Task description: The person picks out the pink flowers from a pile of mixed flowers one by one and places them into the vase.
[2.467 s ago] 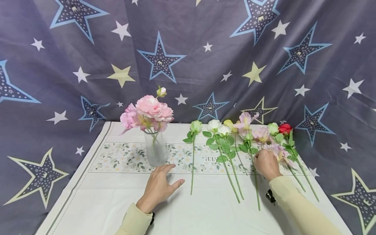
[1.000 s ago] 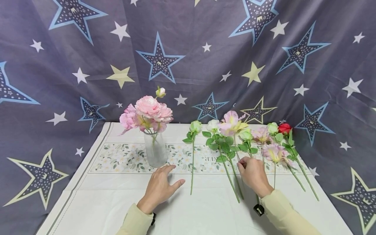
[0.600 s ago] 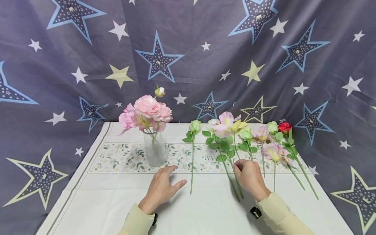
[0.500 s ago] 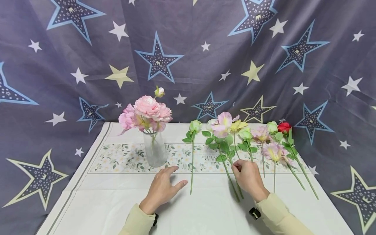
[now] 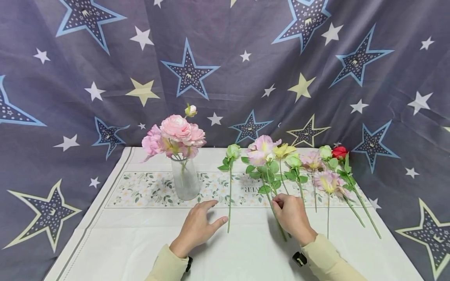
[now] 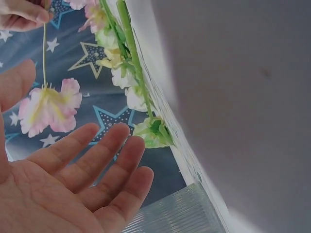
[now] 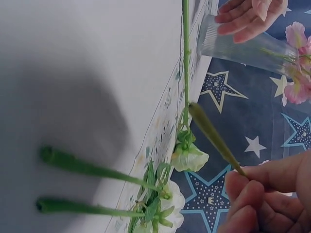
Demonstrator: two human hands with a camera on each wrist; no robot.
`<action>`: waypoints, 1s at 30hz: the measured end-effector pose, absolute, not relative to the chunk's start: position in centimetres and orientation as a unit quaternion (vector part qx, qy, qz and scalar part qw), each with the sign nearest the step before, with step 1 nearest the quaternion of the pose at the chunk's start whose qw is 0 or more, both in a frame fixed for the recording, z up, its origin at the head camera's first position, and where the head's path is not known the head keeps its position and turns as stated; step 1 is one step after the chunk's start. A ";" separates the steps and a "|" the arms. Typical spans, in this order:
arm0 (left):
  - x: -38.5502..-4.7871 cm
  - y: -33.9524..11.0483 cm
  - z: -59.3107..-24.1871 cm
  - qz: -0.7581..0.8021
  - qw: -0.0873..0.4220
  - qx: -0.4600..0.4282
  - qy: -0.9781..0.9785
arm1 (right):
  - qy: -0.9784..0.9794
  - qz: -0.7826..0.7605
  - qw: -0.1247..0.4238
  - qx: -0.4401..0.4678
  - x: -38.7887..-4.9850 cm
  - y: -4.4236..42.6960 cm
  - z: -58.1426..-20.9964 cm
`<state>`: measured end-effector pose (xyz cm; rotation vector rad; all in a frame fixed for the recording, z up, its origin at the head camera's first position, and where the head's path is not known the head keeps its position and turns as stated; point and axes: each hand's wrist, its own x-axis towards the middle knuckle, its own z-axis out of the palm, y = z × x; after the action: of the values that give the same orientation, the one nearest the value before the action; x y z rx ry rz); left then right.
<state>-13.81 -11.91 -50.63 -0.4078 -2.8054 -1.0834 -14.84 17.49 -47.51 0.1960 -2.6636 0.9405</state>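
Note:
My right hand (image 5: 293, 216) pinches the thin stem (image 7: 218, 141) of a pink flower with a yellow centre (image 5: 261, 150). The bloom is held off the table, and in the head view it covers the white roses lying behind it. In the left wrist view the same pink flower (image 6: 48, 109) shows petals downward, below the right hand (image 6: 22, 15). My left hand (image 5: 197, 226) has its fingers spread and holds nothing, just in front of a ribbed clear glass vase (image 5: 185, 181). Pink flowers and a small bud (image 5: 177, 128) stand in that vase.
A single green-white rose (image 5: 233, 152) lies between the hands. Towards the right lie a yellow flower (image 5: 284, 151), more pink flowers (image 5: 328, 182), pale green roses and a red rose (image 5: 340, 152). A star-patterned cloth (image 5: 225, 70) hangs behind the white table.
My right hand reached among the flowers on the right, took hold of a pink one and carried it left, past the yellow flower. My left hand has shifted slightly right.

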 end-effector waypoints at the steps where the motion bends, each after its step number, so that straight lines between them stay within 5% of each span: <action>1: -13.8 -11.9 -50.6 -0.356 0.054 -0.135 -0.923 | -0.929 0.329 0.156 0.069 -14.8 17.4 -47.6; 30: -13.8 -11.0 -50.1 -0.372 0.058 -0.150 -0.914 | -0.901 0.384 0.166 0.112 -12.7 13.4 -48.2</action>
<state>-13.76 -11.00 -50.14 -0.4555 -2.7695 -1.1273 -12.74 13.36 -48.18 0.3187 -2.5664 1.0939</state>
